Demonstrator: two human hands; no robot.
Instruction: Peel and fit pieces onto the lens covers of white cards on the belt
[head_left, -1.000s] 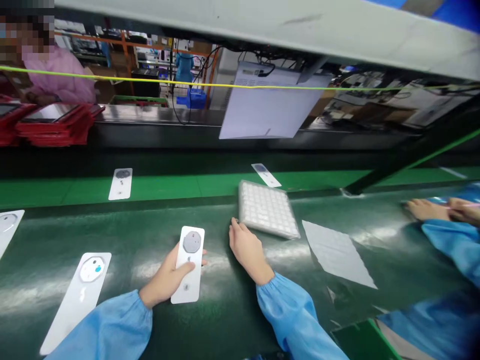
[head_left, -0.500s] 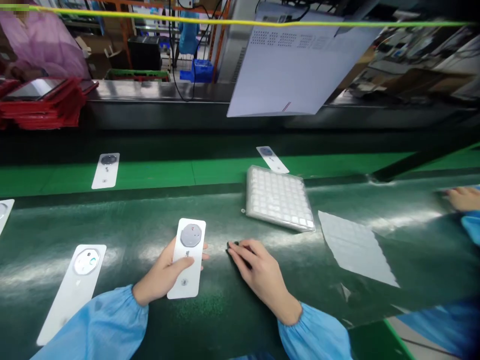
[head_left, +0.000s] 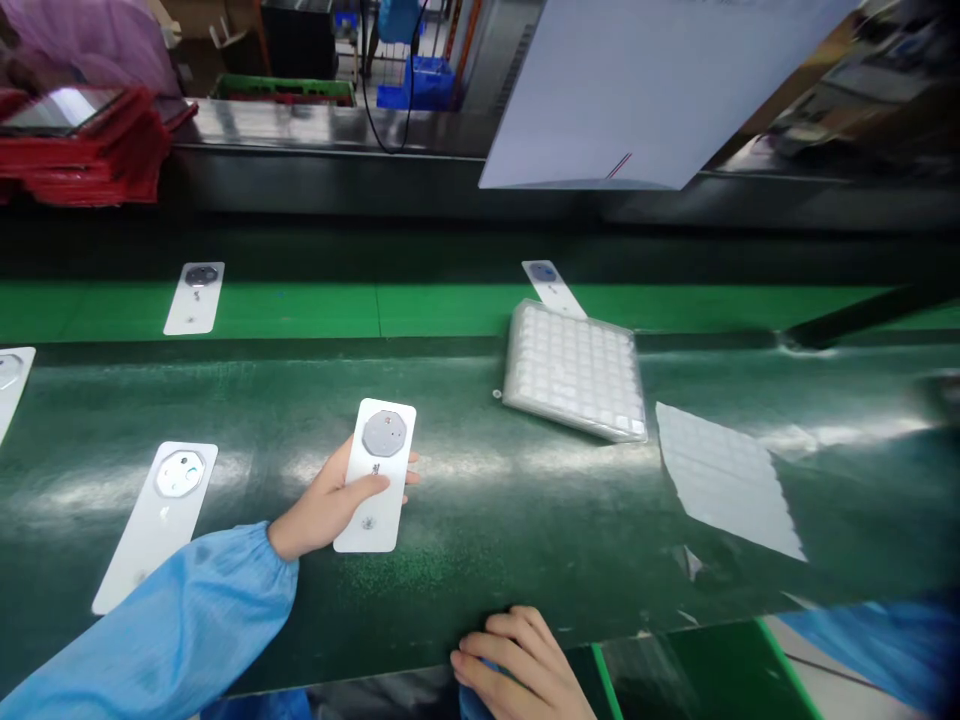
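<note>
My left hand (head_left: pixel 337 505) grips a white card (head_left: pixel 375 475) with a grey round patch, holding it upright over the dark green conveyor belt (head_left: pixel 525 530). Just left of that hand lies a second white card (head_left: pixel 154 525) with a round glossy ring. My right hand (head_left: pixel 517 660) rests at the belt's near edge, its fingers curled over something blue. A white gridded tray (head_left: pixel 574 372) lies flat on the belt, and a third card (head_left: pixel 551 285) is partly under its far corner. A fourth card (head_left: pixel 193 298) lies further back.
A pale scalloped sheet (head_left: pixel 724 480) lies right of the tray. A card (head_left: pixel 11 380) is cut off at the left edge. Red stacked trays (head_left: pixel 82 150) stand beyond the belt near a person in pink (head_left: pixel 82 40). A large paper sheet (head_left: pixel 645 90) hangs overhead.
My right hand has pulled back from beside the tray to the belt's near edge. The view has tilted down, and the co-worker's hand has gone from the right side.
</note>
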